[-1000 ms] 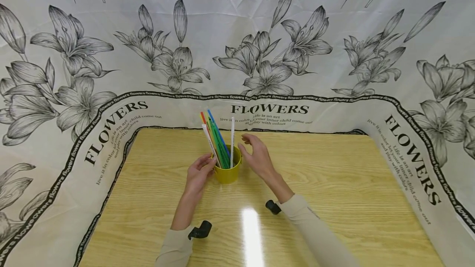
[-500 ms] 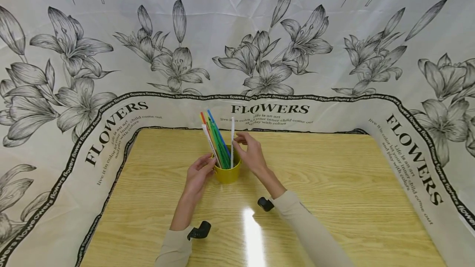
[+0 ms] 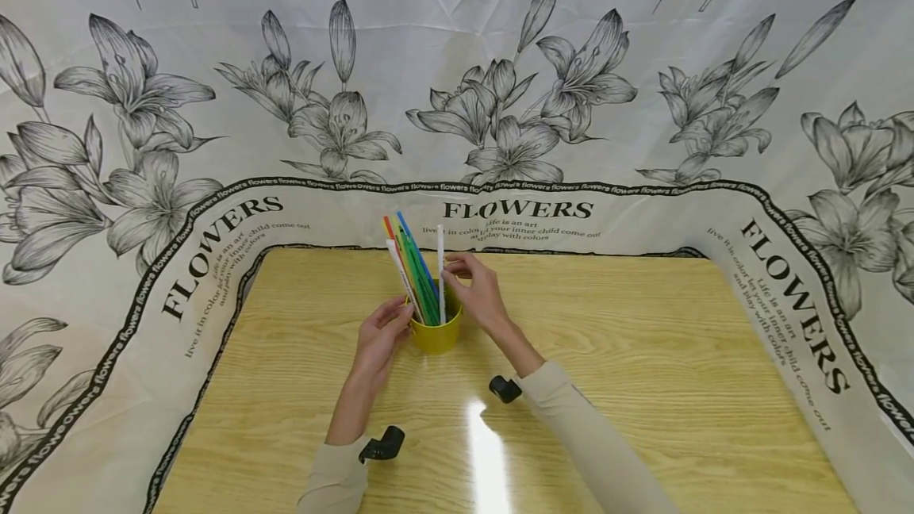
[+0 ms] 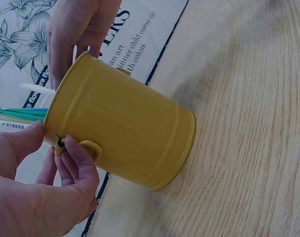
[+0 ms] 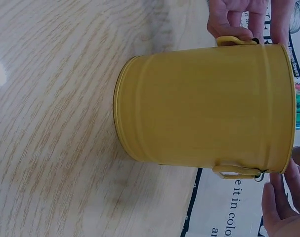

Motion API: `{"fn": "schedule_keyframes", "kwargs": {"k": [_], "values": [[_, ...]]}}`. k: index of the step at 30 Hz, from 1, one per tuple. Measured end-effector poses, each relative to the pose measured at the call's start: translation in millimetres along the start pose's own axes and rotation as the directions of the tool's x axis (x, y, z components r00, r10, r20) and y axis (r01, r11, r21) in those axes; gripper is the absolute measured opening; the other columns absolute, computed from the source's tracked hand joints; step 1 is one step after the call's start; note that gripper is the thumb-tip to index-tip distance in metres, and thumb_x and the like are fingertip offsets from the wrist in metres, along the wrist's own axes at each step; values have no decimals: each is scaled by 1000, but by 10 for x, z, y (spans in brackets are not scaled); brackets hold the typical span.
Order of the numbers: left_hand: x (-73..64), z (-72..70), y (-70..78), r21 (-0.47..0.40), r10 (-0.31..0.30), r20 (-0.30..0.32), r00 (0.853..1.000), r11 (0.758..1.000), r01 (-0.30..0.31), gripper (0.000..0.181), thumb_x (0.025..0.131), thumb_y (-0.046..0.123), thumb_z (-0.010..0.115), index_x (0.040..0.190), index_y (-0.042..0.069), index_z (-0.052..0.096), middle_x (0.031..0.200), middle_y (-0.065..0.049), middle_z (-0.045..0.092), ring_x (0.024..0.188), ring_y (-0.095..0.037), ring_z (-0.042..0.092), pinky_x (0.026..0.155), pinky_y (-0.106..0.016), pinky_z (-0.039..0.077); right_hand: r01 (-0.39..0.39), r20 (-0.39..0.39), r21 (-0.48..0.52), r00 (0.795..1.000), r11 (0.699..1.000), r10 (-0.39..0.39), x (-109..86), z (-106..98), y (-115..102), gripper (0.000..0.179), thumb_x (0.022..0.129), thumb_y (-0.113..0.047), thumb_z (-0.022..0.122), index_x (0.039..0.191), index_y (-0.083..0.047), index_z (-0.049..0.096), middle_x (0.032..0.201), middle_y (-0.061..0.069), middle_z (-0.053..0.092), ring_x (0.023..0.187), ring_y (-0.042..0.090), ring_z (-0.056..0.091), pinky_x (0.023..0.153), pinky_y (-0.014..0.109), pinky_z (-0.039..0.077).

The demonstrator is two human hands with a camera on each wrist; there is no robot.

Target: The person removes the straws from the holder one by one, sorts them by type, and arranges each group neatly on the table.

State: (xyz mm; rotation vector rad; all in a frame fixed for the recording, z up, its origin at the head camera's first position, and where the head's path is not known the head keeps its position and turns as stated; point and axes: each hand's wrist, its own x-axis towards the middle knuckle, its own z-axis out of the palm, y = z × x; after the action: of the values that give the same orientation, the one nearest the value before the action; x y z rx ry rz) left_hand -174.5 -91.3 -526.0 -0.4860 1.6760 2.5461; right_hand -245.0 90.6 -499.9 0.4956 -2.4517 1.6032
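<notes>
A yellow metal bucket with small side handles stands upright on the table. My left hand holds its left side; in the left wrist view the fingers pinch a side handle and the thumb lies at the rim. Several slim coloured sticks, green, blue and red among them, lean left inside the bucket, beside a printed white one. Apart from these, a white stick rises at the right of the bucket, pinched between thumb and finger of my right hand. The right wrist view hides that pinch behind the bucket.
The wooden table extends to both sides and toward me. A white cloth printed with flowers and lettering hangs behind and along the sides. Black wrist cameras stick out from both sleeves.
My right hand has moved left from beside the bucket to the white stick and taken it between thumb and finger. That stick has shifted slightly left. My left hand stays at the bucket.
</notes>
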Motion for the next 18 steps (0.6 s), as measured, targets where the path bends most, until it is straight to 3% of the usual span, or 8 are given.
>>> {"fn": "schedule_keyframes", "kwargs": {"k": [11, 18], "values": [[12, -2, -16, 4, 5, 0, 1000, 1000, -5, 38, 99, 5, 69, 134, -6, 59, 104, -2, 62, 88, -9, 60, 75, -20, 54, -19, -4, 18, 1000, 1000, 19, 8, -22, -28, 19, 98, -5, 71, 115, 3, 68, 105, 15, 72, 100, 31, 69, 96, 42, 56], [15, -16, -22, 4, 3, 4, 1000, 1000, -3, 38, 98, 6, 70, 133, -5, 59, 104, -2, 62, 88, -9, 61, 76, -21, 55, -77, -14, 98, 997, 992, 78, -15, -141, -66, 18, 98, -3, 69, 114, 3, 67, 106, 18, 69, 99, 32, 69, 93, 40, 58]]}}
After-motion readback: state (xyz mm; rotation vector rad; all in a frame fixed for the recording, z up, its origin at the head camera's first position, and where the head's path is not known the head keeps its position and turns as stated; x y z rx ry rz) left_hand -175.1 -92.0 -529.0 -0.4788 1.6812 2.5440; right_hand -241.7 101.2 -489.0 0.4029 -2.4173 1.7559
